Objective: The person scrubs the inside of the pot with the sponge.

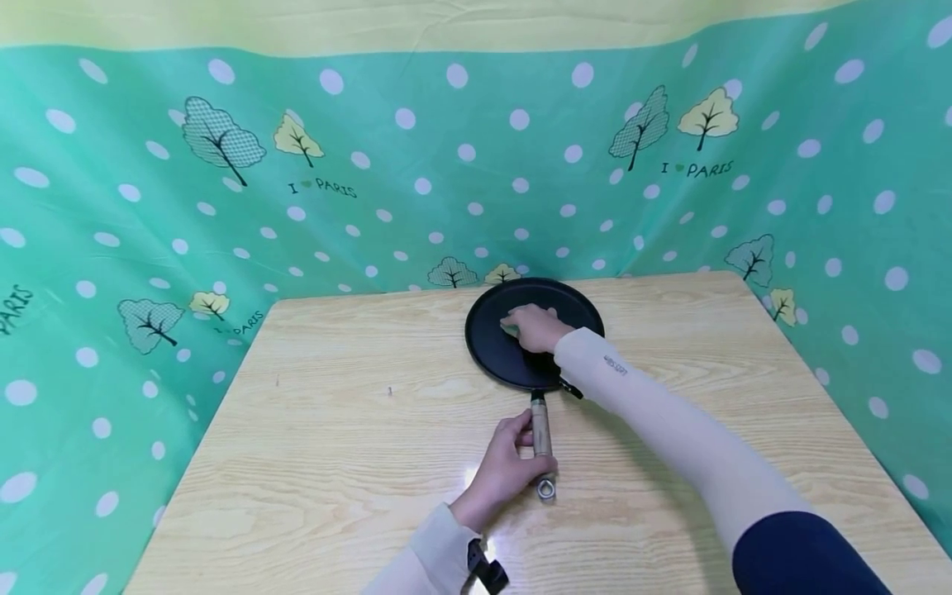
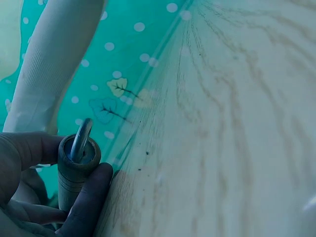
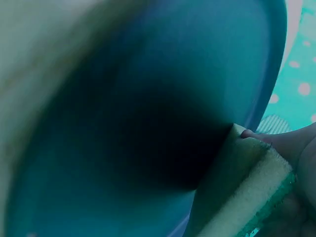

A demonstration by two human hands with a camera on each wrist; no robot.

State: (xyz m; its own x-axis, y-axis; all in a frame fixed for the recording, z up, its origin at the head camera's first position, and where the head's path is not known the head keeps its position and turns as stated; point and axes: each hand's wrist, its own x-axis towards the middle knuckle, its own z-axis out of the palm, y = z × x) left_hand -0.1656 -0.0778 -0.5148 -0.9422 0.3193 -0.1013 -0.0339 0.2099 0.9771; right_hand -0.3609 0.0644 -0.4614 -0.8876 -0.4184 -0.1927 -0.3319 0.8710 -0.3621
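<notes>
A round, flat black frying pan (image 1: 491, 339) lies on the wooden table, its wooden handle (image 1: 541, 430) pointing toward me. My left hand (image 1: 513, 463) grips that handle between thumb and fingers near its metal hanging ring (image 1: 546, 489). In the left wrist view the handle's end (image 2: 79, 165) shows between thumb and fingers. Over the pan's middle, my right hand (image 1: 537, 328) holds a sponge (image 3: 247, 187) against the cooking surface. The sponge is pale with a green scouring layer; in the head view only a sliver of it shows, the rest being hidden by the hand.
The light wooden table (image 1: 335, 463) extends to both sides of the pan. A green dotted curtain (image 1: 416, 182) with trees printed on it hangs behind the table and along its sides, close to the pan's far rim.
</notes>
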